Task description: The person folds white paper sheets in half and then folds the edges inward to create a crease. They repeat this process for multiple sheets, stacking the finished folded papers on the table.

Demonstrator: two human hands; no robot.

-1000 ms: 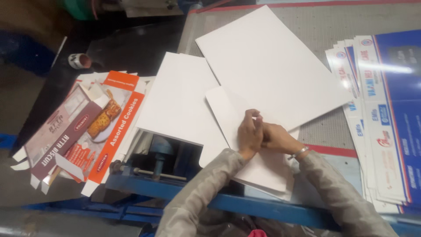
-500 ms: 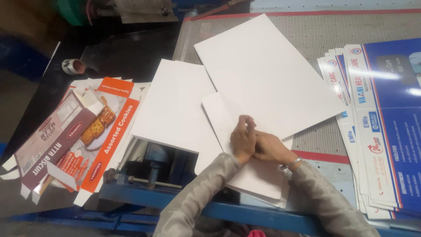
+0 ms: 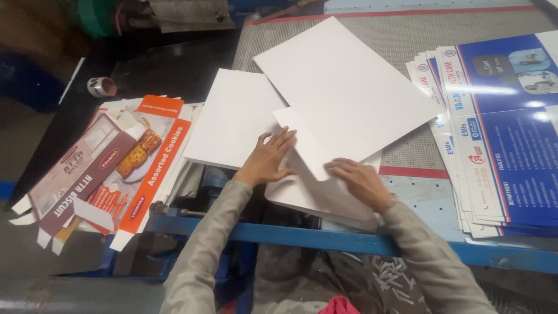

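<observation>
White card sheets are lying in a loose stack at the near edge of the blue-framed worktable. In the head view, the left hand is pressing flat, fingers spread, on the stack's left side. The right hand is resting palm-down on its right, fingers loosely curved, gripping nothing. Flattened orange biscuit cartons are lying far left, blue printed sheets right.

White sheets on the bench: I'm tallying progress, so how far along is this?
Already laid out: two large white sheets fanned across the bench. In hand: the left hand lies flat, fingers spread, on the nearest white stack, and the right hand presses its top sheet. Untouched: the blue printed sheets at right and the flattened biscuit cartons at left.
</observation>
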